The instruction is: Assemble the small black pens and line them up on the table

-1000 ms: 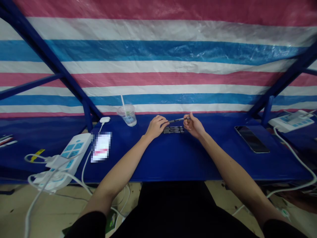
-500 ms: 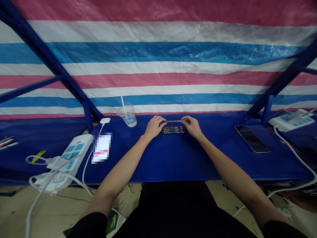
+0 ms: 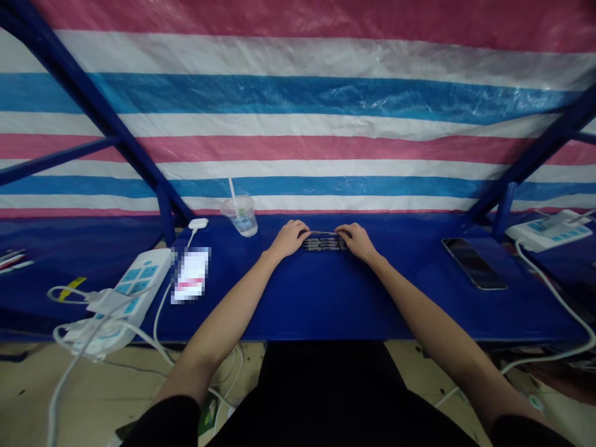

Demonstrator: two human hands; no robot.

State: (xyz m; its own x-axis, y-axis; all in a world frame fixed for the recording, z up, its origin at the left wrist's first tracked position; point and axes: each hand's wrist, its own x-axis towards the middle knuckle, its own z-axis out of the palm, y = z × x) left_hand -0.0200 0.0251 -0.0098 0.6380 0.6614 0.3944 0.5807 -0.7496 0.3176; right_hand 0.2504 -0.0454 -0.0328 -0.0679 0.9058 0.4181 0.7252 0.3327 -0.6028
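Black-and-grey slim cylindrical pens (image 3: 321, 244) lay rowed, frame centre | left hand (image 3: 290, 239) and right hand (image 3: 357, 241) narrowly pinched opposite ends of the farthest pen (image 3: 323, 233) | risk: uneven pressure could have skewed it

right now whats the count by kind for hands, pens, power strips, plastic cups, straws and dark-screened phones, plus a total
Left hand and right hand: 2
Left power strip and right power strip: 2
Clear plastic cup: 1
White straw: 1
Dark-screened phone: 1
Pens: too small to count surely
Total without pens: 7
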